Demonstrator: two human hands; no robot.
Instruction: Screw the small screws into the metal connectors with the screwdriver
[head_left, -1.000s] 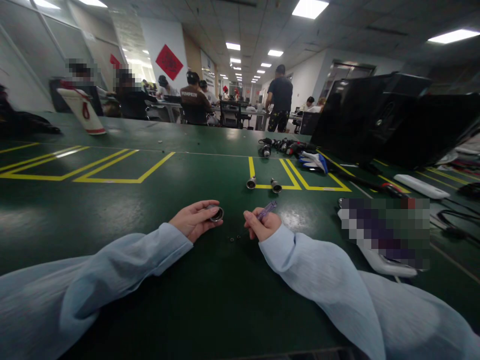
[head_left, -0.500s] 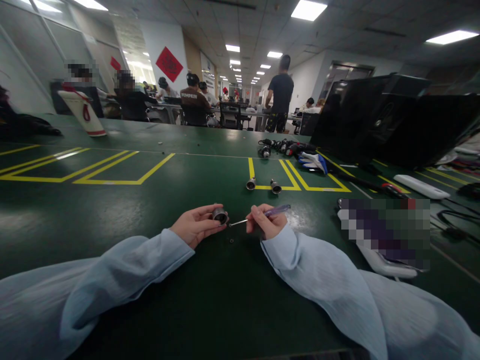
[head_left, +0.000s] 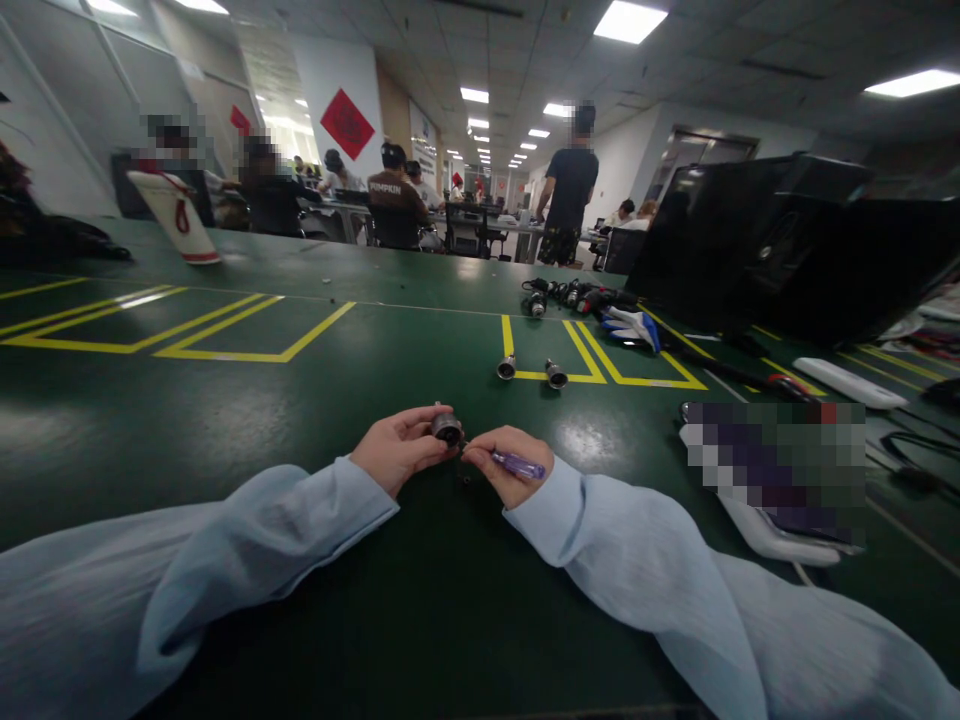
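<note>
My left hand [head_left: 397, 450] is closed around a small round metal part [head_left: 447, 430], its hollow side turned toward me and to the right. Between the fingers of my right hand [head_left: 514, 465] is a screwdriver with a clear purple handle [head_left: 519, 465]. The screwdriver's tip points left at the metal part's opening; whether it touches inside is too small to tell. Below the hands, a tiny dark ring-like piece [head_left: 466, 480] lies on the green table [head_left: 420, 600]. Two similar metal parts, the left one [head_left: 506, 368] and the right one [head_left: 556, 375], lie farther back.
Behind these parts are a heap of dark fittings [head_left: 559, 293] and a blue-and-white glove [head_left: 630, 328]. A white power strip [head_left: 847, 383], cables and a blurred-out object on a white base [head_left: 780, 530] lie right. Black monitors [head_left: 712, 230] stand behind. Several people sit farther off.
My right hand has moved left and turned, bringing the screwdriver's tip up to the metal part. My left hand keeps its hold. The whole view has shifted slightly.
</note>
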